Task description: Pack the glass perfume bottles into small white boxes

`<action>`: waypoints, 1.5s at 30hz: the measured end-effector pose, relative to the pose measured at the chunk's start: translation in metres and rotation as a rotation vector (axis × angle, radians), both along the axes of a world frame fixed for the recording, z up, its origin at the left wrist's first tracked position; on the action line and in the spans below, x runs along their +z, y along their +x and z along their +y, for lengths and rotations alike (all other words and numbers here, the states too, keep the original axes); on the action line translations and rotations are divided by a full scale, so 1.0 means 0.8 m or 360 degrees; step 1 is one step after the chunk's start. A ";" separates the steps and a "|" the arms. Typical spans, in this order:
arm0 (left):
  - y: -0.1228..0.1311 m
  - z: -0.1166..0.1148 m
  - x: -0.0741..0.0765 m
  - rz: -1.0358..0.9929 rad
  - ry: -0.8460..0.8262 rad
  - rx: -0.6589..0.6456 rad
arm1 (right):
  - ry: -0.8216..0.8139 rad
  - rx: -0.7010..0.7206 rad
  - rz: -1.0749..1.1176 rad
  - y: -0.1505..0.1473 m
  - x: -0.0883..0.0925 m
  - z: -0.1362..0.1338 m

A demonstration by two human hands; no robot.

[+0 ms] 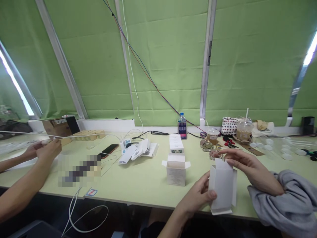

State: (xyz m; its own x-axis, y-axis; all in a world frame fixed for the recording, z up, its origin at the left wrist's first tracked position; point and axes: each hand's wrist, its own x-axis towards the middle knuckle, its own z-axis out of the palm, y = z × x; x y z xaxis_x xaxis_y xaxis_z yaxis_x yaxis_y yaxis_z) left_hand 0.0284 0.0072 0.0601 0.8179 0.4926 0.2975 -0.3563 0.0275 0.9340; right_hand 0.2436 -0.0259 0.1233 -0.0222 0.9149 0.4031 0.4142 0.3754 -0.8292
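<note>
My left hand (198,195) grips a white cardboard box (223,188) low on its left side, thumb across its front. The box is held upright over the table's front edge, with its flaps spread. At its top my right hand (247,165) holds the upper flap between thumb and fingers. Left of my hands, another white box (176,173) stands on the table with its top flaps open. Right behind it is a row of white boxes (176,144), one with a small picture on its end.
Flattened white cartons (140,151) and a phone (109,151) lie to the left. Behind stand a bottle (182,127) and drink cups (244,129). Clear plastic lids (268,145) are at right. At far left, a co-worker's hands (48,148) handle something small and white.
</note>
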 end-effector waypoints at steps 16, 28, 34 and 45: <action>-0.012 0.005 -0.020 0.0268 -0.0407 0.0022 | -0.0066 0.0098 -0.0315 -0.027 0.002 -0.004; -0.026 0.007 -0.014 0.0324 -0.0292 0.0082 | -0.0069 0.0205 -0.0387 -0.028 0.001 -0.001; -0.024 0.008 -0.020 0.0197 -0.0340 0.0124 | 0.0012 0.0361 -0.0363 -0.030 0.007 -0.007; -0.030 0.004 -0.005 0.0087 -0.0046 0.0186 | 0.0182 0.0478 -0.0444 -0.043 0.013 -0.016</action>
State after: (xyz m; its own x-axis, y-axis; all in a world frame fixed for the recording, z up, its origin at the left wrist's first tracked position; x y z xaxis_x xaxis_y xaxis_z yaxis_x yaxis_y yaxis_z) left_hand 0.0041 0.0101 0.0559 0.7689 0.5933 0.2383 -0.3072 0.0160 0.9515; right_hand 0.2091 -0.0386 0.1336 -0.4034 0.8008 0.4427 0.4752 0.5968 -0.6466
